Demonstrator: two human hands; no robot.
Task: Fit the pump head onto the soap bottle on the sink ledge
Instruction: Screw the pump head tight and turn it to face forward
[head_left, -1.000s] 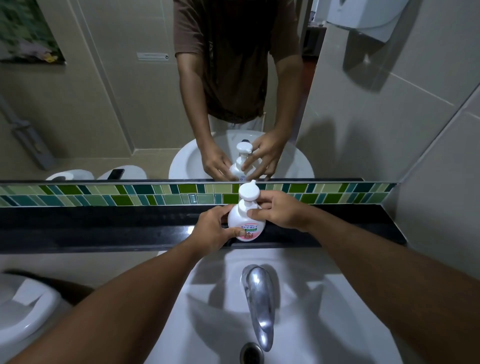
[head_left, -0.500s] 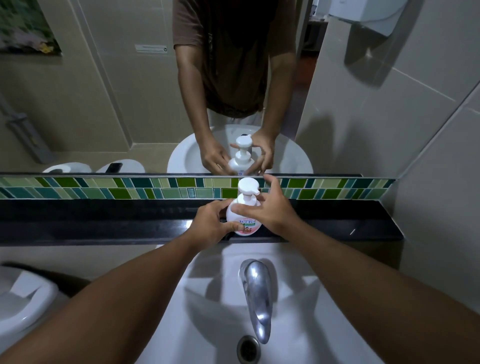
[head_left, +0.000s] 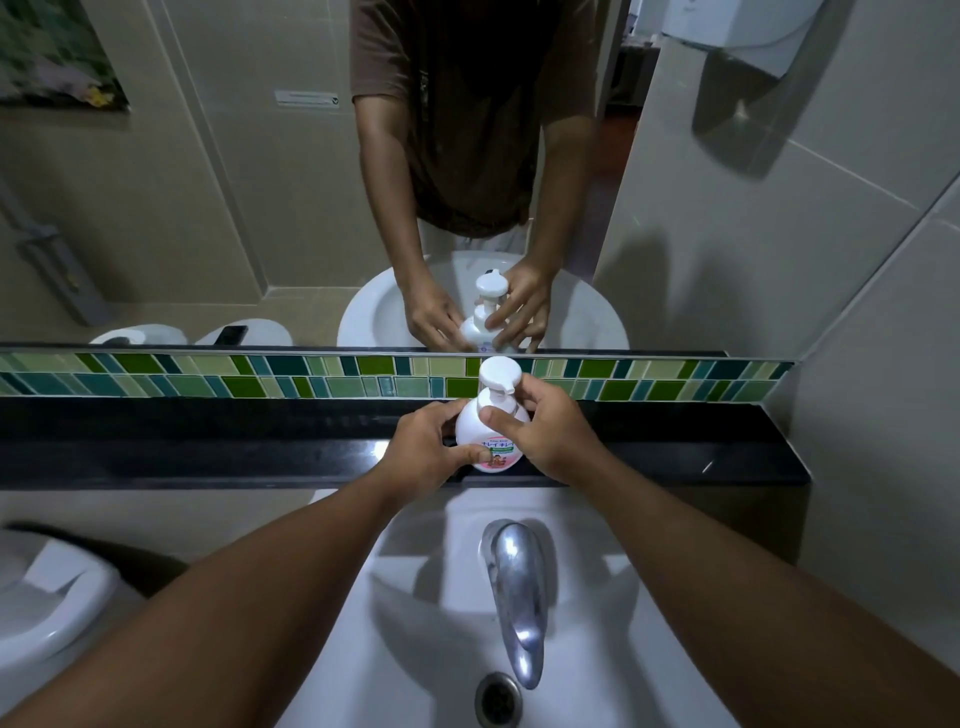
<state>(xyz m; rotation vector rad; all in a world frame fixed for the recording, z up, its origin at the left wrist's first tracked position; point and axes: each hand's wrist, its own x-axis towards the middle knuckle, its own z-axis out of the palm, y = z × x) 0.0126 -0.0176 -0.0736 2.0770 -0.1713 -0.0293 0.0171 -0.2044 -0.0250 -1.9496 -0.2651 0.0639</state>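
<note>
My left hand (head_left: 423, 451) wraps the soap bottle (head_left: 491, 441), upright on the black sink ledge (head_left: 208, 447); my right hand (head_left: 545, 426) pinches the collar beneath the white pump head (head_left: 498, 375).

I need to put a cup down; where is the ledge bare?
The black ledge is bare left of the left hand, and right of the right hand to the wall. It is crowded around the soap bottle.

Head camera looks down, close over sink (head_left: 649, 649).
</note>
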